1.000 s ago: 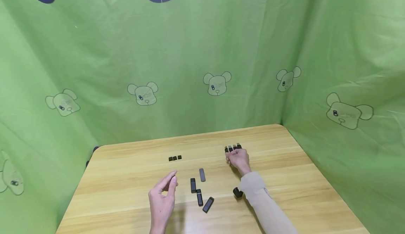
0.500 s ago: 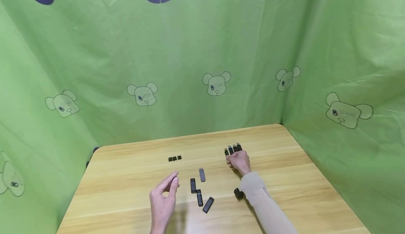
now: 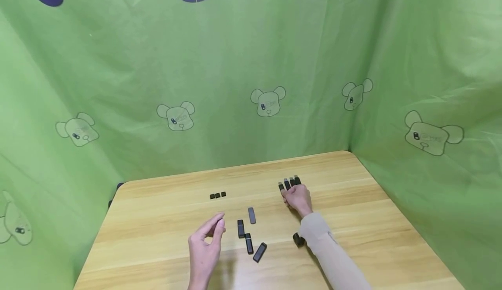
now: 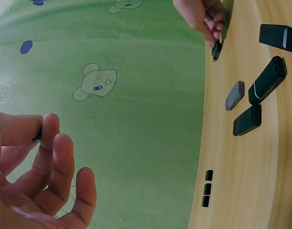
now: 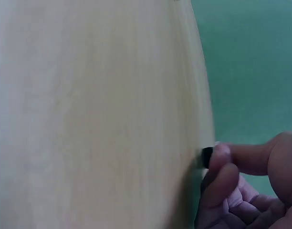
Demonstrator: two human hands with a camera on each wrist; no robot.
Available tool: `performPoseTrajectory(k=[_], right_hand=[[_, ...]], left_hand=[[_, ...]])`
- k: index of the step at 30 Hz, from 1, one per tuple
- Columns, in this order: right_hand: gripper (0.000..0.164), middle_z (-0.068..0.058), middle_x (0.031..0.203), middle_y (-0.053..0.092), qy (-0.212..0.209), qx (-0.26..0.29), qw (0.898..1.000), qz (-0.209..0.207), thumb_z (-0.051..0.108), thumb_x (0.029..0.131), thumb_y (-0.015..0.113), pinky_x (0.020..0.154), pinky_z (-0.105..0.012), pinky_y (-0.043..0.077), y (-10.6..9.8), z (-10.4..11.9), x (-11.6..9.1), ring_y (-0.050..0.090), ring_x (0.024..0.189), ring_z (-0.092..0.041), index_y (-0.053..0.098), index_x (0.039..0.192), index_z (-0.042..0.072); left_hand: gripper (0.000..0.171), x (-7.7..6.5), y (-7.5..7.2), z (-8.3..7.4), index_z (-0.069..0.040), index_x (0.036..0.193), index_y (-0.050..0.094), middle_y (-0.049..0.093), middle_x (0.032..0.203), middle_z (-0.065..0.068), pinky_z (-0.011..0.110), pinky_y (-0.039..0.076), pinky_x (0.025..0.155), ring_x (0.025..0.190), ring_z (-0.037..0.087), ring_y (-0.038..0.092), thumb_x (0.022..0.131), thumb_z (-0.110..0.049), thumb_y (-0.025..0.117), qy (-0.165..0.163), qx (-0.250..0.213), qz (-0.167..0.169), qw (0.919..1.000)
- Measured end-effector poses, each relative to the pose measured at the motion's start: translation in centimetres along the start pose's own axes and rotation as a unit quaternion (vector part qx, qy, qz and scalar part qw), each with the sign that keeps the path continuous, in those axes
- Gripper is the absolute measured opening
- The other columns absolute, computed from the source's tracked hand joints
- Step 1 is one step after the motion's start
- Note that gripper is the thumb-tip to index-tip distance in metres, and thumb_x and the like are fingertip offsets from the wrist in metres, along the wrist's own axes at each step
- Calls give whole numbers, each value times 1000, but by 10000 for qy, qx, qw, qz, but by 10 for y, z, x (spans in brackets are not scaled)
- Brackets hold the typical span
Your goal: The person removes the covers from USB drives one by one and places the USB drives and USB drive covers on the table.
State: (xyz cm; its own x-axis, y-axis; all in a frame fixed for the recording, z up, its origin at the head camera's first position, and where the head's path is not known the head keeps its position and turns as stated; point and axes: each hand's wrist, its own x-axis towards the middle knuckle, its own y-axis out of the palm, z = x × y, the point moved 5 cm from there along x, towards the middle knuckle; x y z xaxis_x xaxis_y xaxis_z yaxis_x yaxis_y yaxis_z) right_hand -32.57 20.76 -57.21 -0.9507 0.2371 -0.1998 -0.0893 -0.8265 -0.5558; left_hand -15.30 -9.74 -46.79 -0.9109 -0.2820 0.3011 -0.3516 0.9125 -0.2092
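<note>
My right hand is at the near end of a row of black USB flash drives with bare metal plugs facing away. Thumb and forefinger pinch the leftmost flash drive, whose dark end peeks past the fingertips in the right wrist view. Raised over the table's left half, my left hand holds a small dark piece between thumb and forefinger, mostly hidden by them; it resembles a flash drive cap. Behind it, three small black caps lie in a line.
A grey flash drive and black flash drives lie scattered mid-table. Beside the right sleeve sits a short black object, partly covered. Green printed curtains hang around the wooden table.
The leftmost flash drive has slid slightly toward me under the right hand, so its plug sits a little nearer than its neighbours'. The left hand drifts slightly right, still pinching its piece.
</note>
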Motion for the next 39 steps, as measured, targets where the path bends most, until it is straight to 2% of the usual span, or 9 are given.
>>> performPoseTrajectory(k=[3, 8, 12, 14, 17, 28, 32, 35, 39], right_hand=[[26, -11, 75, 75, -409, -671, 9968, 113, 27, 96, 68, 52, -28, 46, -2, 9, -9, 62, 59, -18, 73, 95, 1], [46, -28, 126, 68, -762, -1478, 9846, 539, 27, 99, 60, 47, -27, 37, 2, 23, -28, 42, 50, -13, 60, 135, -2], [58, -24, 95, 71, -741, -1752, 9781, 848, 28, 104, 51, 38, -21, 28, 8, 27, -36, 28, 42, -7, 40, 151, -3], [61, -11, 67, 60, -799, -1853, 9754, 885, 27, 104, 50, 38, -20, 26, 10, 29, -37, 27, 41, -6, 33, 155, -2], [63, 0, 55, 44, -867, -1939, 9725, 954, 28, 105, 49, 39, -22, 28, 14, 29, -36, 28, 42, -7, 28, 157, -1], [64, -4, 58, 49, -601, -1792, 9736, 1281, 29, 107, 42, 42, -25, 33, 21, 20, -33, 28, 42, -8, 21, 159, -3], [65, -25, 91, 67, -609, -1762, 9747, 1234, 29, 107, 42, 49, -29, 37, 21, 21, -32, 29, 44, -10, 21, 158, -4], [65, -33, 109, 65, -583, -1772, 9742, 1268, 30, 107, 40, 54, -33, 41, 21, 21, -31, 29, 45, -11, 18, 159, -3], [67, -30, 95, 64, -578, -1787, 9739, 1274, 30, 107, 42, 59, -37, 44, 22, 20, -29, 34, 50, -15, 17, 159, -2]], left_hand=[[20, -1, 0, 1, -22, 112, 77, 74, 79, -5, 19, 51, 64, 69, 1, 63, 93, -17, 73, -41, -34, 10, 10000], [20, -1, -1, 3, -21, 111, 77, 74, 80, -5, 20, 52, 68, 69, 1, 63, 93, -15, 73, -41, -23, 17, 10000], [20, -1, 0, 6, -21, 112, 77, 74, 79, -5, 20, 51, 68, 69, 2, 63, 94, -14, 72, -113, 27, 52, 9999], [21, -1, 0, 7, -20, 113, 76, 74, 80, -4, 21, 51, 68, 69, 2, 63, 94, -14, 72, -143, 59, 88, 9998], [21, 0, 1, 9, -19, 114, 76, 75, 80, -2, 21, 51, 71, 70, 1, 64, 93, -13, 72, -126, 101, 125, 9998], [27, -2, 2, 11, -16, 114, 73, 79, 82, -4, 25, 54, 83, 76, 1, 69, 88, -21, 77, -251, 240, 424, 9985], [27, -2, 3, 12, -19, 113, 73, 79, 82, -7, 32, 53, 91, 78, 3, 70, 87, -24, 79, -341, 324, 517, 9976], [25, -2, 4, 13, -19, 112, 73, 79, 82, -8, 39, 53, 94, 78, 4, 72, 88, -22, 78, -316, 353, 528, 9975], [23, -1, 5, 13, -15, 115, 72, 80, 84, -6, 32, 54, 89, 77, 2, 70, 91, -18, 74, -200, 398, 508, 9977]])
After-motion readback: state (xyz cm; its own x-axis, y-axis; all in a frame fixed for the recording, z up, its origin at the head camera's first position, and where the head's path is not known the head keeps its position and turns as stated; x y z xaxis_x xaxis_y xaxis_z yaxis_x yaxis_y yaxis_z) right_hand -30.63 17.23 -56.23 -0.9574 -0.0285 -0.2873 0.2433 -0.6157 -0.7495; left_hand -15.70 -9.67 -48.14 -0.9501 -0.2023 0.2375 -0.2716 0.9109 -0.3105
